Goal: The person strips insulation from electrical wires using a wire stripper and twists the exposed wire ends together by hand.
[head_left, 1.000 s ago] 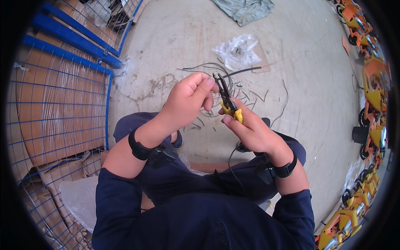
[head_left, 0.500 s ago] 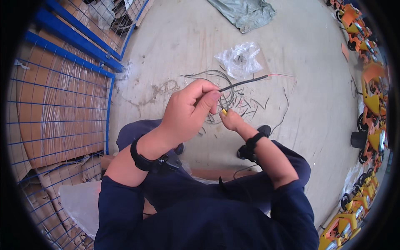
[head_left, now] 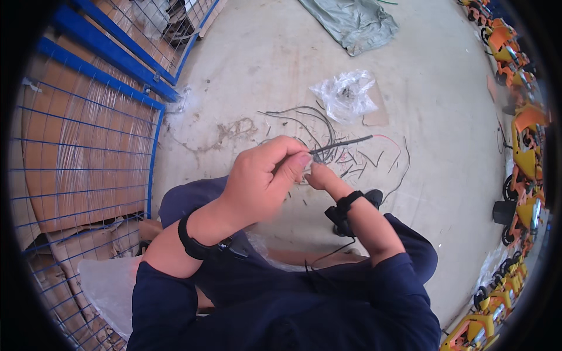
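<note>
My left hand [head_left: 263, 172] pinches a black cable [head_left: 345, 143] between thumb and bent index finger. The cable's free end points right, and a thin red wire [head_left: 386, 138] sticks out of it in a curve. Just below the cable, my right hand [head_left: 319, 176] is closed, close to the left fingertips. At its top a small greyish tip shows against the cable; the rest of what it grips is hidden in the fist. On the floor beyond, loops of dark cable [head_left: 304, 109] lie among several short black cut pieces [head_left: 369, 158].
A crumpled clear plastic bag [head_left: 346, 96] lies on brown cardboard ahead. Farther off is a grey-green sheet [head_left: 357, 26]. Blue wire-mesh fencing [head_left: 157, 140] with wrapped cardboard behind it stands at left. Orange and yellow wheeled machines [head_left: 527, 140] line the right. My shoe [head_left: 373, 198] is near my right wrist.
Both hands appear lower in view, and the cable has come down close to the right hand. A yellow bit seen at the right fist before is now out of sight.
</note>
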Tool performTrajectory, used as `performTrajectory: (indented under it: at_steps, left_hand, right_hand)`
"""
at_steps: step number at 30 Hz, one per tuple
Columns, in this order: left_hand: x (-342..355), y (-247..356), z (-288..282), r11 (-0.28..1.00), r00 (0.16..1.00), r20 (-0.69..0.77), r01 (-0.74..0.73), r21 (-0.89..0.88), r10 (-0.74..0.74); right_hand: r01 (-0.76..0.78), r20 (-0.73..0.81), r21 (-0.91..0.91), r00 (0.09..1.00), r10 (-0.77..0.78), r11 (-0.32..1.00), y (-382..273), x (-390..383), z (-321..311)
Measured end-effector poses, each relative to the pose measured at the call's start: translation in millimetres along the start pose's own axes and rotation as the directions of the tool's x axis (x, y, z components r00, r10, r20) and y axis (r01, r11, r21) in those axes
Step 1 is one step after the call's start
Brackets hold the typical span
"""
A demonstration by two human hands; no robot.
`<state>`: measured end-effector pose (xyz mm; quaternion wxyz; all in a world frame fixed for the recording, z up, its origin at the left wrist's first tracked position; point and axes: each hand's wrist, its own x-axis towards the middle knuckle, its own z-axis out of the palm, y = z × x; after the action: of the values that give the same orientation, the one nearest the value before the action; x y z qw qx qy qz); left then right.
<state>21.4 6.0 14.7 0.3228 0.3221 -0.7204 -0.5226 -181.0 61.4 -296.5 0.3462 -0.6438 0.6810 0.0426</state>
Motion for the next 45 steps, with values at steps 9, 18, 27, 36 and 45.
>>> performTrajectory:
  at_steps: [9, 18, 27, 36, 45]
  left_hand:
    - [1, 0, 3, 0.985, 0.996, 0.05, -0.085, 0.153, 0.078]
    - [2, 3, 18, 0.947, 0.942, 0.336, 0.121, -0.297, -0.014]
    - [1, -7, 15, 0.67, 0.838, 0.542, 0.443, -0.596, -0.072]
    - [1, -5, 10, 0.718, 0.835, 0.545, 0.425, -0.552, -0.075]
    - [-1, 2, 30, 0.959, 0.987, -0.015, -0.161, -0.232, 0.162]
  right_hand:
    - [0.556, -0.766, -0.075, 0.5, -0.405, 0.828, -138, -219, -260]
    - [0.579, -0.653, 0.427, 0.729, -0.206, 0.695, -114, -221, -223]
    - [0.394, -0.356, 0.885, 0.916, -0.185, 0.249, -111, -211, -215]
    - [0.201, -0.143, 0.957, 0.954, -0.265, 0.207, -115, -215, -231]
    - [0.462, -0.429, 0.876, 0.878, -0.21, 0.14, -126, -202, -214]
